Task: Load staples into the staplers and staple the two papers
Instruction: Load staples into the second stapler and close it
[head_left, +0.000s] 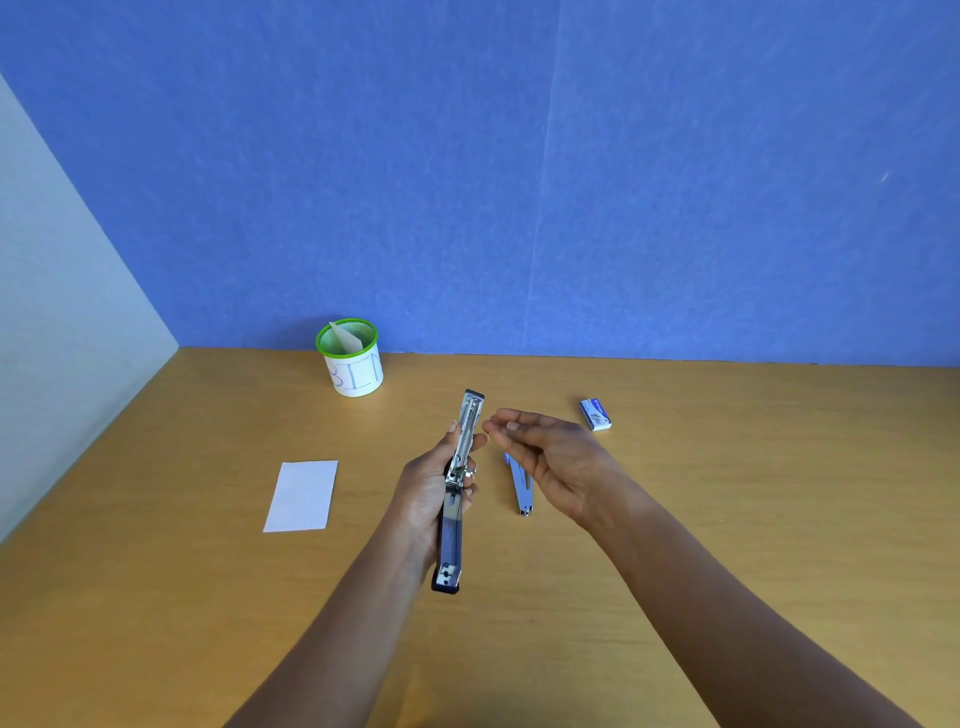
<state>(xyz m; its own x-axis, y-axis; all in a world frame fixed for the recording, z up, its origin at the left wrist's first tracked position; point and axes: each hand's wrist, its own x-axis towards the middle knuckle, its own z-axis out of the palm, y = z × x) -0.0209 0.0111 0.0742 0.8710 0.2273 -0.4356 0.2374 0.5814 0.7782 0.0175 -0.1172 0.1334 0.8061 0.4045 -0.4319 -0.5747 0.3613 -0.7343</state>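
While the left hand (431, 483) is wrapped round the middle of the stapler (453, 525), thumb on one side of the hinge and fingers curled round the other, I see the tool held clear above the table (727, 493), swung fully open so its two arms make one long line. Its chrome channel end points away towards the blue wall (519, 182), and its darker end points back towards the wearer, past the wrist.

On my feed the right hand (550, 457) hovers just beside the chrome end, palm turned partly up, thumb and fingertips drawn close together. I cannot tell whether they pinch anything; whatever might sit between them is too small for me to make out.

Below that hand a second stapler (521, 486), chrome with a bit of blue, lies on the table, its far end hidden by the palm. Further right, well apart from both hands, a small blue and white box of staples (595, 414) rests on the wood. To the left of the held stapler a white paper (301, 496) lies flat; I cannot say whether it is one sheet or two stacked. Near the back wall stands a white cup (350, 358) with a green rim, lettered BIN, with a paper scrap (347, 338) leaning inside
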